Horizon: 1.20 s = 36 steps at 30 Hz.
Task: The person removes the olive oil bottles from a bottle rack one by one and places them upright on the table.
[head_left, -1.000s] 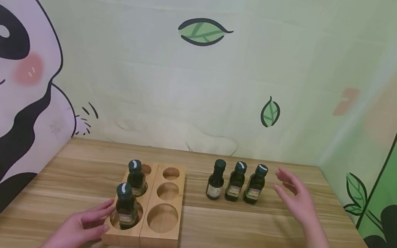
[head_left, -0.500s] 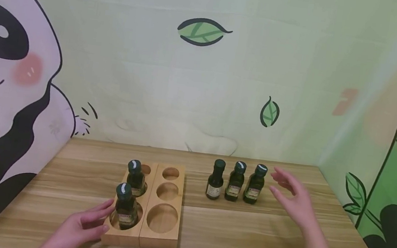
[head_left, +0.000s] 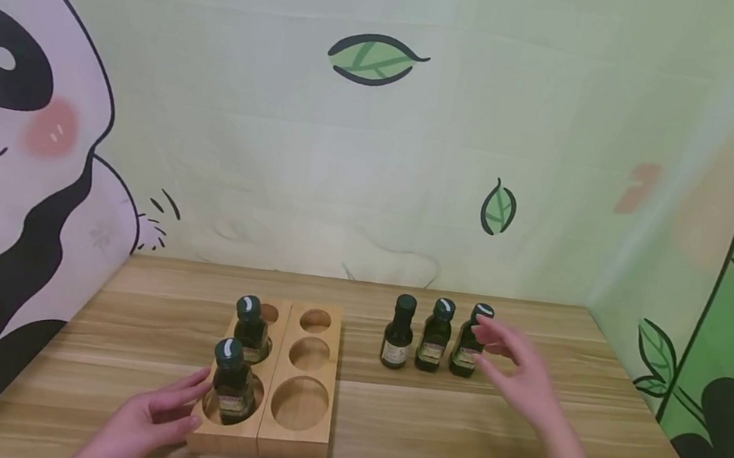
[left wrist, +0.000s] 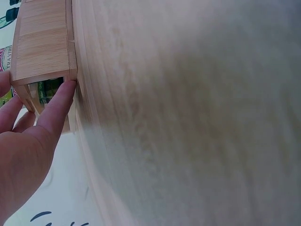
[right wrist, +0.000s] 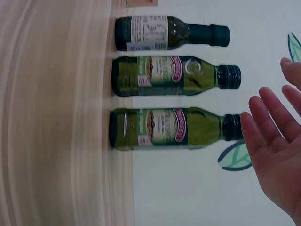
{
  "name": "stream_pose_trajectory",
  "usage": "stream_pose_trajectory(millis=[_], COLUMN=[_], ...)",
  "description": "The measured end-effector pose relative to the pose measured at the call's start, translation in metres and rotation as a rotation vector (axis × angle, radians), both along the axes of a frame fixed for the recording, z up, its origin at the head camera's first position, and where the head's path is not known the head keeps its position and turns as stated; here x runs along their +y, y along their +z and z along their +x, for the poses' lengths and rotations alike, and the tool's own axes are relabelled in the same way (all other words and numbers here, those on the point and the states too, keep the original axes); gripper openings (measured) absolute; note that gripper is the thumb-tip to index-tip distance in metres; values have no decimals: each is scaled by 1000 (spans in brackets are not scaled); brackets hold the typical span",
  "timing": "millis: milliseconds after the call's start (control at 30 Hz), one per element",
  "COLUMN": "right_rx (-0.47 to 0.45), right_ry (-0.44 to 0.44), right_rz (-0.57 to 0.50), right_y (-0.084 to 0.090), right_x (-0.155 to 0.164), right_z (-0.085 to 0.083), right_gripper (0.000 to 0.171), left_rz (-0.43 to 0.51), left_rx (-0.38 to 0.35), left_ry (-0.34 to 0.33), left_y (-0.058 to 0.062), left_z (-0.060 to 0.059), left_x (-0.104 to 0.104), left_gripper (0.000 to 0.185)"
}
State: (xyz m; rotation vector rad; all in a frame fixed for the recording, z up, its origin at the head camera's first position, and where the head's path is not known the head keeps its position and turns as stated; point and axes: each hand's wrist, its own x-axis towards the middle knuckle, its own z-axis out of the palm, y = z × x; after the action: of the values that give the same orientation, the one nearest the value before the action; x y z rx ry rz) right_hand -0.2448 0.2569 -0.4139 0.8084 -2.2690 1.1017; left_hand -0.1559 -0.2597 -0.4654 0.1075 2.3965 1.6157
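At the left front of the table is a wooden rack (head_left: 294, 445) with two rows of round holes. Two dark green bottles stand in its left row, a front bottle (head_left: 233, 384) and a rear bottle (head_left: 251, 329). My left hand (head_left: 145, 416) touches the rack's left side with extended fingers, also seen against the wood in the left wrist view. My right hand (head_left: 521, 374) is beside the rightmost oil bottle (right wrist: 160, 128), fingers spread and partly overlapping it in the head view. Left of that bottle stand a similar oil bottle (head_left: 434, 336) and a narrow-necked bottle (head_left: 398, 332).
The rack's right row shows three vacant holes of differing sizes. A wood-grain table (head_left: 411, 433) extends around everything. Behind it hangs a pale green printed backdrop (head_left: 248, 130) with a panda and leaves.
My right hand has moved left, from apart on the right to beside the rightmost bottle. The left hand, rack and bottles have stayed put.
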Motion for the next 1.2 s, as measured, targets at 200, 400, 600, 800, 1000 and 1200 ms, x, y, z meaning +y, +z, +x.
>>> stream_pose_trajectory(millis=[200, 400, 600, 800, 1000, 1200], right_rx=[-15, -63, -62, -64, -85, -108], right_ry=[30, 70, 147, 192, 217, 262], right_rz=[10, 34, 8, 1, 9, -7], right_y=[-3, -5, -11, -14, -13, -14], right_x=[-14, -27, -42, -57, -72, -90], right_z=[3, 5, 2, 2, 3, 4], right_gripper=[57, 56, 57, 56, 53, 55], left_rz=[3, 14, 9, 10, 21, 24], left_rx=[-7, -5, -6, -25, -14, -31], left_ry=[9, 8, 17, 38, 19, 26], left_y=[1, 0, 0, 0, 0, 1], left_z=[1, 1, 1, 0, 1, 0], left_x=[1, 1, 2, 2, 1, 2], left_gripper=[58, 58, 57, 57, 58, 58])
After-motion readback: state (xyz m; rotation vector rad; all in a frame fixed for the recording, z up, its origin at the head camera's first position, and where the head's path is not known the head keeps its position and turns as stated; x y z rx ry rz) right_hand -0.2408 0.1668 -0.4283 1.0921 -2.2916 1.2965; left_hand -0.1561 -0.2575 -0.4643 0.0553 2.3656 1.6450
